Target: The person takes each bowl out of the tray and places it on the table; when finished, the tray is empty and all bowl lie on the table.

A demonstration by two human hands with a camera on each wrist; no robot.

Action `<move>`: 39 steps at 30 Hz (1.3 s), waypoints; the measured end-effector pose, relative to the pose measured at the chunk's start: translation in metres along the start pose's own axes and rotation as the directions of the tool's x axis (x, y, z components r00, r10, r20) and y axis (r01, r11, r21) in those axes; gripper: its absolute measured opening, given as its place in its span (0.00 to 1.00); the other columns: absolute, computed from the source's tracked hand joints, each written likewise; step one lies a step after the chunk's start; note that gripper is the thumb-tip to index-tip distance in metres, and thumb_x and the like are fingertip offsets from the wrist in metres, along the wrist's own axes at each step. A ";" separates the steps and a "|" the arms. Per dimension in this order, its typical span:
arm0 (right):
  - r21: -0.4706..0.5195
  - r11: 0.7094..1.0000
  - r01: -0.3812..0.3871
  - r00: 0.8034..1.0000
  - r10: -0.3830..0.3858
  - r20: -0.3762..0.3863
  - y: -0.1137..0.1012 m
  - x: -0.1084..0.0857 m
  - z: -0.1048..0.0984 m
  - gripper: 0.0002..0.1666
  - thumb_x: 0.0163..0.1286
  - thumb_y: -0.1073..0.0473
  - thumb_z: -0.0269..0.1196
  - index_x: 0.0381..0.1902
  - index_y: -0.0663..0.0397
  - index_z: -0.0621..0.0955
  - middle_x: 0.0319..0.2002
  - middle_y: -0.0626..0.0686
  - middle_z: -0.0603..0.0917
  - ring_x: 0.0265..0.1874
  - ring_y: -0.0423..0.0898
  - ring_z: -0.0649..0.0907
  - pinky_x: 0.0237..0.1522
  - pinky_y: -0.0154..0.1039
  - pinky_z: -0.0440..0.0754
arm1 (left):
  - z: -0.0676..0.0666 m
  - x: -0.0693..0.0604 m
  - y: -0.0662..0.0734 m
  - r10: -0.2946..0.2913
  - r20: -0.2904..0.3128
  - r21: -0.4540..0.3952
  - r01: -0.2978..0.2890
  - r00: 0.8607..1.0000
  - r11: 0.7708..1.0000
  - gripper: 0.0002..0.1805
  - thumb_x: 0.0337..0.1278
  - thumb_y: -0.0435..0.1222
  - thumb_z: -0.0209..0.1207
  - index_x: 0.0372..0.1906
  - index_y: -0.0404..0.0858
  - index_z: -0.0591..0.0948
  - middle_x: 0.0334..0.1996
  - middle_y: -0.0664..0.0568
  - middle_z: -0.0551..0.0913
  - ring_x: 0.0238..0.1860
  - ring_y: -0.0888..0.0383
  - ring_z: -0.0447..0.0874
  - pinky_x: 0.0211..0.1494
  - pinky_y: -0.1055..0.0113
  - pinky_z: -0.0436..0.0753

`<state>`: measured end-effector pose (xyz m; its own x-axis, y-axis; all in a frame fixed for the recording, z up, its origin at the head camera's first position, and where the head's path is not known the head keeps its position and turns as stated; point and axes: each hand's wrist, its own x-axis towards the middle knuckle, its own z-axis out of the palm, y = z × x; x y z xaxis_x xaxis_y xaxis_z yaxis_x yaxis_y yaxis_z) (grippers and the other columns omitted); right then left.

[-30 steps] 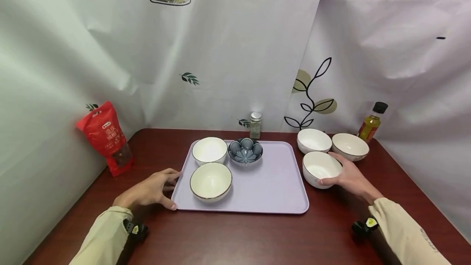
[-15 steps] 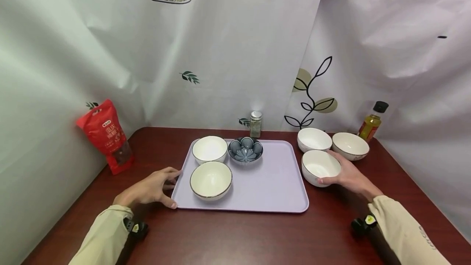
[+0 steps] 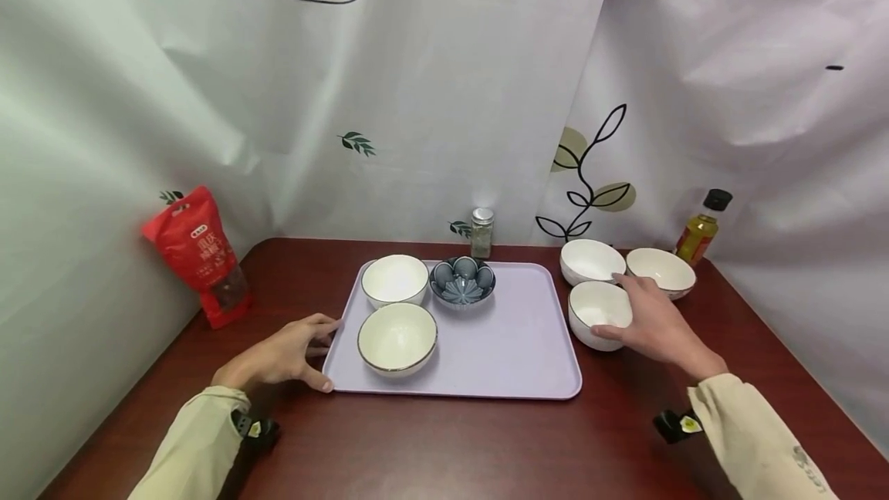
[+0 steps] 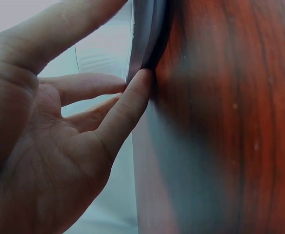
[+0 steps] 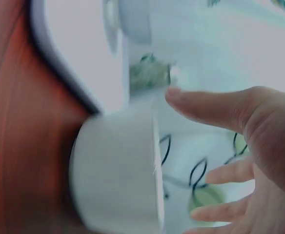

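A lavender tray (image 3: 507, 361) lies on the table, with two cream bowls (image 3: 398, 339) and a dark blue bowl (image 3: 462, 282) on its left and middle parts. My left hand (image 3: 281, 357) rests at the tray's left edge. In the left wrist view its fairly straight fingertips (image 4: 141, 80) touch the side of the tray (image 4: 150, 34). My right hand (image 3: 660, 326) hovers over a white bowl (image 3: 593, 315) just right of the tray. The right wrist view shows spread fingers, with the thumb (image 5: 206, 105) apart from the bowl's rim (image 5: 157, 180).
Behind that bowl stand two more bowls, a white one (image 3: 590, 261) and a cream one (image 3: 663, 270). An oil bottle (image 3: 698, 230) is at the back right corner, a spice jar (image 3: 481, 234) behind the tray. A red bag (image 3: 204, 253) leans on the left wall.
My right hand has let go of the white bowl beside the tray and risen slightly off it. That bowl has shifted slightly left. The left hand stays at the tray edge.
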<state>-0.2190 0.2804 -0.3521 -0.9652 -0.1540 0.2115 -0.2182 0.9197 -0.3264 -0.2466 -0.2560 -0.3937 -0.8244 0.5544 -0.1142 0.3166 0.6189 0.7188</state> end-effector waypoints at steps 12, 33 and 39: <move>0.025 0.989 0.149 0.987 -0.150 0.051 -0.060 0.018 0.018 0.56 0.53 0.48 0.77 0.73 0.64 0.65 0.65 0.73 0.72 0.64 0.69 0.73 0.64 0.65 0.76 | -0.001 0.003 0.001 -0.013 -0.005 0.045 0.013 1.000 0.999 0.57 0.33 0.35 0.81 0.69 0.16 0.62 0.63 0.27 0.69 0.56 0.33 0.83 0.58 0.51 0.86; 0.498 0.867 -0.004 0.958 -0.140 0.252 -0.100 0.095 0.083 0.65 0.54 0.52 0.78 0.79 0.62 0.53 0.75 0.68 0.63 0.73 0.66 0.67 0.76 0.60 0.67 | -0.001 0.003 0.001 -0.006 0.008 0.050 0.005 1.000 0.999 0.57 0.31 0.34 0.82 0.68 0.15 0.63 0.64 0.26 0.67 0.57 0.31 0.82 0.58 0.52 0.86; 0.511 0.859 -0.019 0.958 -0.131 0.256 -0.110 0.108 0.095 0.70 0.48 0.54 0.81 0.78 0.66 0.52 0.76 0.67 0.61 0.77 0.63 0.61 0.81 0.58 0.56 | -0.002 0.004 0.000 -0.002 0.007 0.049 0.001 1.000 0.999 0.57 0.30 0.34 0.82 0.68 0.15 0.63 0.64 0.26 0.67 0.56 0.31 0.83 0.57 0.52 0.87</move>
<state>-0.3131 0.1286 -0.3814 -0.9328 -0.3602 0.0099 -0.2431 0.6089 -0.7551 -0.2504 -0.2550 -0.3933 -0.8217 0.5571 -0.1202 0.3382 0.6465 0.6839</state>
